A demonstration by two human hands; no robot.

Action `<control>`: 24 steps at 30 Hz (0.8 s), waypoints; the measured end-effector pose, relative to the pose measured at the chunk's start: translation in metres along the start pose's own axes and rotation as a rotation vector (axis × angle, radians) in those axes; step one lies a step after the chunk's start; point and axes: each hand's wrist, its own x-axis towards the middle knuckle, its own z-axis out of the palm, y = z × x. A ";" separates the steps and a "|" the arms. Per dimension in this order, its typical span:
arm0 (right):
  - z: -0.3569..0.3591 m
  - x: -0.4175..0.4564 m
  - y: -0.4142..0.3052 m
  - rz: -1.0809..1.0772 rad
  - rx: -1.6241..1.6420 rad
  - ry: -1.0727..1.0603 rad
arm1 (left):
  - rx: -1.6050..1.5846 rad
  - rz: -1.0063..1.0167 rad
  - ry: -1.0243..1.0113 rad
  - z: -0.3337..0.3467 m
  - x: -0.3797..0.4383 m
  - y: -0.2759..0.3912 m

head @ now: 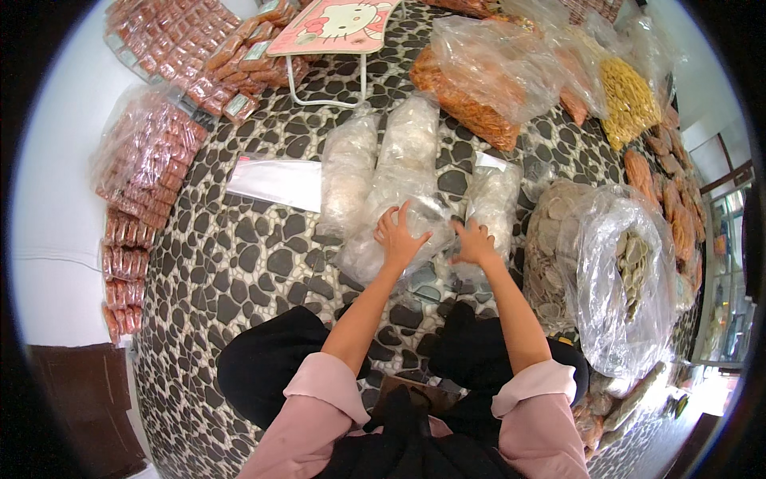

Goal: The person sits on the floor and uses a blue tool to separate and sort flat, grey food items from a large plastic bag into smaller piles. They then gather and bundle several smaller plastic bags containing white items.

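Observation:
My left hand [401,238] rests with spread fingers on or just above the loose end of a long clear plastic bag [409,138] with pale contents. My right hand [476,242], fingers apart, is at the near end of a shorter filled clear bag [494,191]; whether it touches the plastic is not plain. Another long filled bag [349,170] lies to the left, alongside the middle one. Left of that, a flat stack of clear plastic sleeves [275,181] lies on the pebble-patterned floor.
A large open clear sack of round, flat pieces [631,263] stands at the right. Beyond are bags of orange snacks [467,96] and yellow snacks [628,96]. A pink folding table [335,27] stands at the back. Stacked reddish-brown packets [143,161] line the left wall.

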 end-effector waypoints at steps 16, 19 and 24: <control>0.027 0.050 -0.052 -0.276 0.461 0.392 | -1.238 -0.522 -0.141 0.026 0.035 -0.026; 0.067 0.049 -0.059 -0.354 0.239 0.150 | -1.400 -0.585 -0.176 0.030 0.035 -0.028; 0.082 0.075 -0.031 -0.401 0.098 -0.286 | -0.652 -0.080 -0.278 0.033 0.027 -0.039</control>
